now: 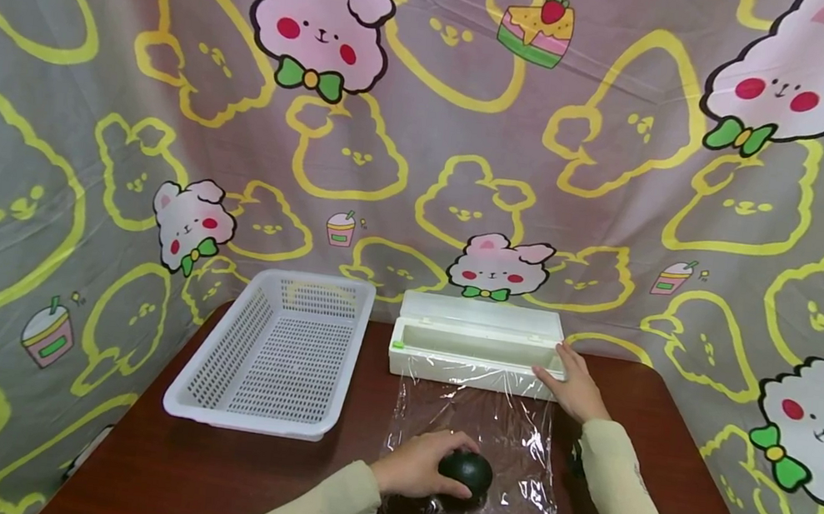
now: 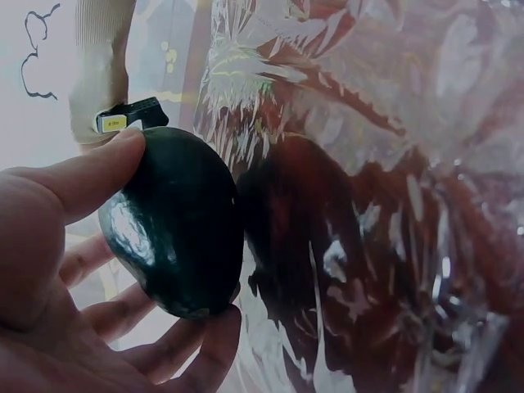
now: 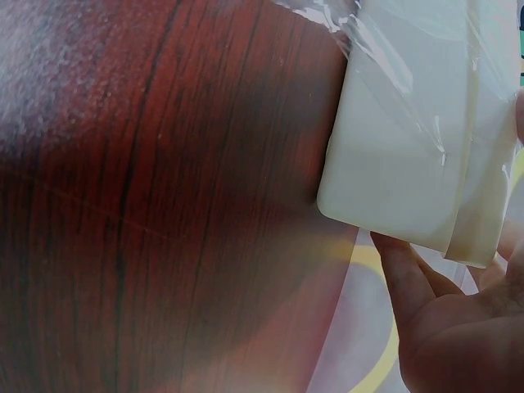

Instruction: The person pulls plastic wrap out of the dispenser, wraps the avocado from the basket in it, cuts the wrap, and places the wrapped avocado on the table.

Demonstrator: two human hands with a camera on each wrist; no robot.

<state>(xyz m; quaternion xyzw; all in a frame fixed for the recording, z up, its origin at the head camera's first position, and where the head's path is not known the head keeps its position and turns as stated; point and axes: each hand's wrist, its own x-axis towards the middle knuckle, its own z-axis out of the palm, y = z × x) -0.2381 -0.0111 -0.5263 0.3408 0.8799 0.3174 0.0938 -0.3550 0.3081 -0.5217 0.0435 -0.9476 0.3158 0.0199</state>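
Observation:
My left hand (image 1: pixel 424 463) grips a dark green, glossy avocado (image 1: pixel 466 474) between thumb and fingers, low over the sheet of clear plastic wrap (image 1: pixel 506 434). In the left wrist view the avocado (image 2: pixel 184 221) sits against the fingertips, close beside the shiny, wrinkled film. The sheet runs toward me from a white plastic wrap dispenser (image 1: pixel 471 372), whose lid (image 1: pixel 481 315) is tipped back. My right hand (image 1: pixel 579 388) holds the dispenser's right end, thumb at the front edge. In the right wrist view, fingers reach round the end of the dispenser (image 3: pixel 401 155).
A white perforated basket (image 1: pixel 349 351) stands on the left of the dark red-brown wooden table (image 1: pixel 155 473). A small green piece (image 1: pixel 398 345) sits at the dispenser's left end. Behind the table hangs a grey cloth (image 1: pixel 409 139) printed with cartoon rabbits.

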